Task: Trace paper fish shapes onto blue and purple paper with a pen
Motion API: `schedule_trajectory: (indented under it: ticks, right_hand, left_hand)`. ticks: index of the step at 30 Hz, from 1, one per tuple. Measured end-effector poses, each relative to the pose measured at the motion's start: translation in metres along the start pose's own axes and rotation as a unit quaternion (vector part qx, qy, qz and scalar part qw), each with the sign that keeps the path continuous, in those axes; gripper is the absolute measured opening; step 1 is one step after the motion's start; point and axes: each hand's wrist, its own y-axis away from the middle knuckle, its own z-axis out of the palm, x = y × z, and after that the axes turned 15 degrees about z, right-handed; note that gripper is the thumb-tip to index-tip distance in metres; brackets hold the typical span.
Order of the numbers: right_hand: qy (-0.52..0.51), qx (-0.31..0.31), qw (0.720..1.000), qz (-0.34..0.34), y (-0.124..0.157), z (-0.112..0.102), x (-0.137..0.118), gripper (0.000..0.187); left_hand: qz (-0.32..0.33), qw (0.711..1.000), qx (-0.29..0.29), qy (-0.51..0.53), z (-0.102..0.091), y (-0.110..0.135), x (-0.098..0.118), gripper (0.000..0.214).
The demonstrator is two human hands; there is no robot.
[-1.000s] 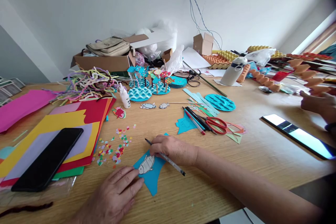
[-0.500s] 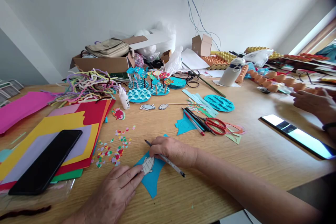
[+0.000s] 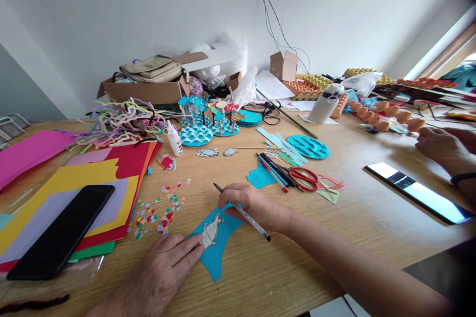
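A fish-shaped paper cutout [image 3: 211, 231] lies on a piece of blue paper [image 3: 216, 259] at the table's front. My left hand [image 3: 163, 262] rests flat, its fingertips pressing on the cutout's lower left end. My right hand [image 3: 256, 206] holds a clear pen [image 3: 256, 226] slantwise, with the dark cap end toward me. Its fingers are over the blue paper's upper right corner, beside the fish's tail. Part of that corner is hidden under the hand. Colourful paper bits [image 3: 163, 210] are scattered to the left of the blue paper.
Red-handled scissors [image 3: 305, 178] and several pens lie beyond my right hand. At left, a black phone [image 3: 63, 230] sits on coloured sheets [image 3: 130, 208]. A glue bottle [image 3: 174, 138] stands near wavy blue discs [image 3: 196, 136]. Another person's hand [image 3: 442, 146] is at right, near a lit phone [image 3: 416, 193].
My right hand has moved a little right with the pen, away from the cutout, so the fish's tail now shows. My left hand stays in place.
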Motion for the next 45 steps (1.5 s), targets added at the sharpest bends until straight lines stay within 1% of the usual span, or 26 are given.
schedule_trajectory:
  ticks: [4,8,11,13,17,19,22,25,27,30,33,35,38,42,45]
  right_hand:
    - [0.028,-0.029,0.999,-0.010,0.001,0.010,0.001,0.012]
    - [0.045,-0.039,0.998,-0.023,-0.001,0.020,-0.001,0.012]
    - [0.045,-0.032,0.998,-0.033,-0.003,0.022,0.000,0.011]
    - [0.040,-0.030,0.998,-0.033,-0.003,0.022,0.001,0.011]
    - [0.057,-0.031,0.998,-0.022,-0.001,0.018,-0.003,0.013]
    - [0.063,-0.024,0.998,-0.016,0.001,0.015,-0.009,0.014]
    - [0.050,-0.024,0.998,-0.004,0.006,0.014,-0.018,0.014]
    - [0.062,-0.037,0.997,0.016,0.009,0.021,-0.023,0.011]
    - [0.077,-0.033,0.996,0.026,0.008,0.026,-0.022,0.009]
    - [0.085,-0.025,0.996,0.025,0.006,0.032,-0.019,0.009]
    - [0.082,-0.019,0.996,0.026,0.005,0.036,-0.017,0.009]
    - [0.074,-0.014,0.997,0.036,0.006,0.037,-0.017,0.010]
    - [0.036,0.005,0.998,0.047,0.010,0.036,-0.018,0.010]
    - [-0.048,0.064,0.993,0.081,0.020,0.022,-0.024,0.020]
    - [-0.096,0.110,0.982,0.122,0.032,0.009,-0.031,0.023]
  left_hand:
    - [0.006,1.000,-0.018,-0.004,0.004,0.004,-0.001,0.043]
    - [0.005,1.000,-0.003,-0.011,0.003,0.002,0.000,0.040]
    - [0.002,1.000,0.012,-0.006,-0.001,-0.002,0.000,0.040]
    - [-0.001,1.000,0.012,0.008,-0.005,-0.005,0.000,0.040]
    - [-0.016,0.998,0.010,0.061,-0.010,-0.011,-0.007,0.041]
    - [-0.023,0.994,0.013,0.102,-0.011,-0.014,-0.012,0.040]
    - [-0.039,0.986,0.002,0.164,-0.011,-0.019,-0.019,0.038]
    - [-0.058,0.975,-0.015,0.213,-0.013,-0.023,-0.023,0.035]
    - [-0.065,0.969,-0.019,0.238,-0.017,-0.025,-0.025,0.034]
    - [-0.058,0.962,-0.028,0.266,-0.023,-0.028,-0.029,0.032]
    - [-0.044,0.951,-0.060,0.299,-0.025,-0.032,-0.037,0.031]
    - [-0.043,0.947,-0.077,0.309,-0.022,-0.035,-0.041,0.030]
    - [-0.046,0.950,-0.084,0.298,-0.016,-0.036,-0.045,0.027]
    - [-0.031,0.957,-0.079,0.276,-0.012,-0.038,-0.044,0.027]
    - [-0.014,0.962,-0.053,0.267,-0.011,-0.039,-0.045,0.030]
